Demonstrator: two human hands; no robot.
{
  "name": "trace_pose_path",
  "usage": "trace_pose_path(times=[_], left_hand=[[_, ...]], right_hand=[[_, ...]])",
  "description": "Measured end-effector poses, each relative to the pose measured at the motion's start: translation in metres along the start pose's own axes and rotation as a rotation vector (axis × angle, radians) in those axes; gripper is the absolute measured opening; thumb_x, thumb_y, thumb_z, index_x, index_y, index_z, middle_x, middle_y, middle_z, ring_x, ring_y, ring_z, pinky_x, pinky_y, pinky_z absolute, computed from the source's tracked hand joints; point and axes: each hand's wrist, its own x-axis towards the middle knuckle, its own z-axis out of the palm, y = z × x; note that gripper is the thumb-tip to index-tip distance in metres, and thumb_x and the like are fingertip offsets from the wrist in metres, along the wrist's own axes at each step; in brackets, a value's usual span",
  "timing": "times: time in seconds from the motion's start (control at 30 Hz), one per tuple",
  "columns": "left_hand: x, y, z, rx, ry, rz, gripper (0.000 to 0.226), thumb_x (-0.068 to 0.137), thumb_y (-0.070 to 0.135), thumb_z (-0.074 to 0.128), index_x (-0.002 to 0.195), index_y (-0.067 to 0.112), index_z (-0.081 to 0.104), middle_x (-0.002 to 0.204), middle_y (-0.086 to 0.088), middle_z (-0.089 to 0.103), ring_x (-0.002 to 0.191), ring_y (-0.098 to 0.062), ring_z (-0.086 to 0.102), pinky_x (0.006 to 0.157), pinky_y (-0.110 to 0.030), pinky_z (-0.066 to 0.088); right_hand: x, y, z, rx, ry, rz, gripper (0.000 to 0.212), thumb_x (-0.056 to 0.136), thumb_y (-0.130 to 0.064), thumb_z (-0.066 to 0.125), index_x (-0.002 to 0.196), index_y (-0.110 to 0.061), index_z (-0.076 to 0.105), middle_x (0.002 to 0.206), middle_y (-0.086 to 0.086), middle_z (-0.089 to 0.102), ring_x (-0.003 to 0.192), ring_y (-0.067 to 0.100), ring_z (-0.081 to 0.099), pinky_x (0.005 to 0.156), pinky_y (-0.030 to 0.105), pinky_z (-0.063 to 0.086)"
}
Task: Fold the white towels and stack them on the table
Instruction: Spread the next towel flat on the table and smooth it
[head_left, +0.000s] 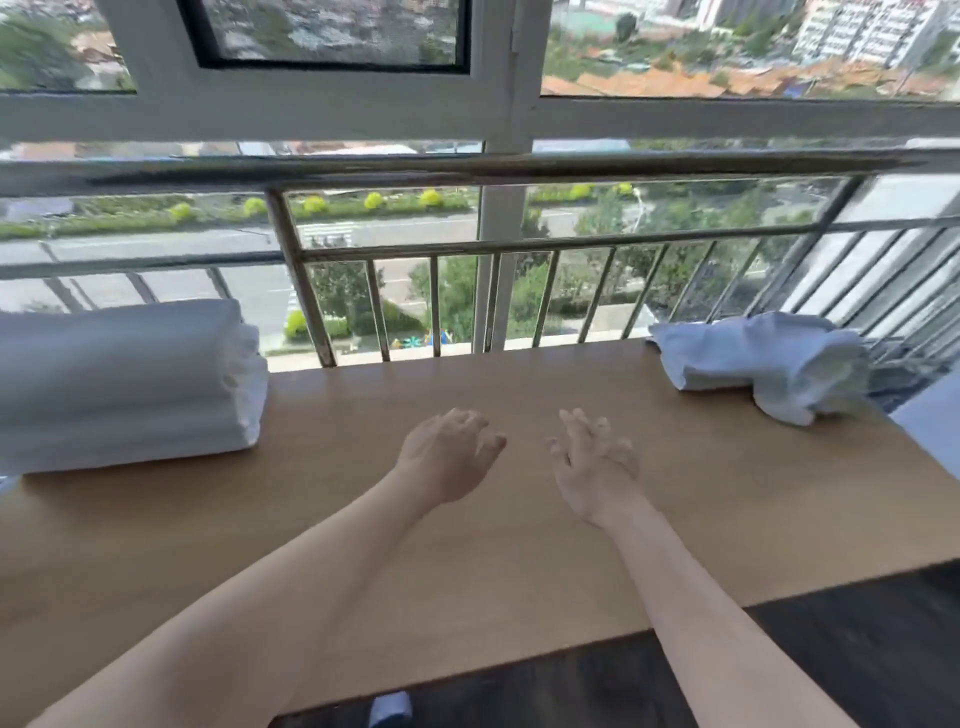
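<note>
While both hands, left (448, 457) and right (596, 467), hovered empty with fingers loosely spread, the folded stack (124, 384) sat left; the crumpled towel (769, 364) far right wanted pinching by two corners.

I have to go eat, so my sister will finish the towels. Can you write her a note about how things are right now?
Hands: left hand and right hand are both open and hold nothing, over the middle of the table.
Towels: the folded stack sits at the table's left end. The crumpled towels lie at the far right corner.
Done: the left stack is folded and piled neatly.
Left: fold the crumpled towels and add them to the stack. How many are in that heap cannot be told.
</note>
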Motion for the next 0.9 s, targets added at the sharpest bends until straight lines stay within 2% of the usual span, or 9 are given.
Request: trace_pose_path(times=[0.17, 0.4, 0.53, 0.7, 0.9], left_hand=[[0.029, 0.053, 0.018, -0.005, -0.033, 0.004, 0.054, 0.103, 0.056, 0.03, 0.14, 0.022, 0.05, 0.143, -0.002, 0.054, 0.128, -0.027, 0.053, 0.104, -0.038, 0.041], [0.109, 0.126, 0.059, -0.074, -0.069, 0.043, 0.055, 0.102, 0.057, 0.032, 0.141, 0.022, 0.05, 0.144, -0.002, 0.054, 0.13, -0.024, 0.052, 0.104, -0.036, 0.038], [0.164, 0.177, 0.083, -0.111, -0.123, 0.09, 0.055, 0.102, 0.057, 0.032, 0.14, 0.023, 0.05, 0.143, 0.0, 0.054, 0.129, -0.023, 0.053, 0.103, -0.036, 0.039], [0.219, 0.24, 0.098, -0.112, -0.155, 0.178, 0.055, 0.102, 0.057, 0.032, 0.141, 0.024, 0.05, 0.146, 0.002, 0.052, 0.13, -0.023, 0.052, 0.103, -0.037, 0.038], [0.279, 0.299, 0.113, -0.102, -0.136, 0.233, 0.054, 0.102, 0.057, 0.032, 0.139, 0.023, 0.051, 0.144, 0.001, 0.054, 0.129, -0.022, 0.052, 0.102, -0.037, 0.04]], right_hand=[[0.01, 0.063, -0.015, 0.034, -0.001, 0.051, 0.056, 0.106, -0.047, 0.025, 0.159, -0.03, 0.017, 0.168, -0.006, 0.009, 0.154, 0.019, 0.005, 0.122, 0.042, 0.003], [0.036, 0.151, -0.042, 0.05, -0.028, 0.103, 0.055, 0.107, -0.046, 0.026, 0.159, -0.029, 0.018, 0.167, -0.006, 0.013, 0.154, 0.021, 0.005, 0.123, 0.045, 0.003], [0.053, 0.213, -0.063, 0.058, -0.049, 0.203, 0.055, 0.107, -0.046, 0.025, 0.159, -0.028, 0.017, 0.167, -0.007, 0.012, 0.155, 0.019, 0.003, 0.124, 0.044, 0.004], [0.079, 0.279, -0.081, 0.053, -0.046, 0.317, 0.057, 0.107, -0.046, 0.025, 0.16, -0.025, 0.016, 0.167, -0.004, 0.013, 0.154, 0.021, 0.006, 0.123, 0.045, 0.009], [0.123, 0.346, -0.09, 0.124, -0.012, 0.351, 0.059, 0.107, -0.045, 0.029, 0.159, -0.022, 0.016, 0.167, 0.0, 0.015, 0.154, 0.023, 0.01, 0.123, 0.044, 0.015]])
